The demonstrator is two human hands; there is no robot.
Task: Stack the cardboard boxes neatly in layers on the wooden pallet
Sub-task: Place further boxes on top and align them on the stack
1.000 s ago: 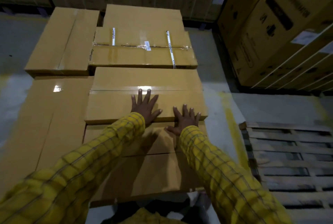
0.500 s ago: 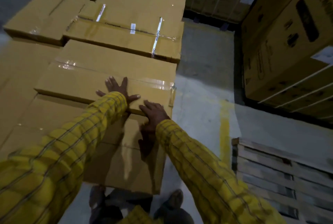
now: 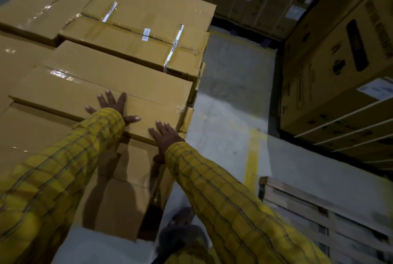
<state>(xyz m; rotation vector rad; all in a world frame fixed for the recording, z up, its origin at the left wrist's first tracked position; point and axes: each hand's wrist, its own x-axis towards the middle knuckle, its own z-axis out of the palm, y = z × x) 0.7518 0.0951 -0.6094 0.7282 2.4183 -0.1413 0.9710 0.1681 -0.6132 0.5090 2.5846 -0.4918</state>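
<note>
Both hands flat, fingers spread, gripping nothing. Left hand presses on top of a taped cardboard box, near its front edge; right hand rests at that box's front right corner. The box lies on the stack's upper layer, just before a white-strapped box. Empty wooden pallet sits on the floor, lower right, apart from the stack.

Warehouse: stacked cartons, wooden pallet, painted concrete floor.
</note>
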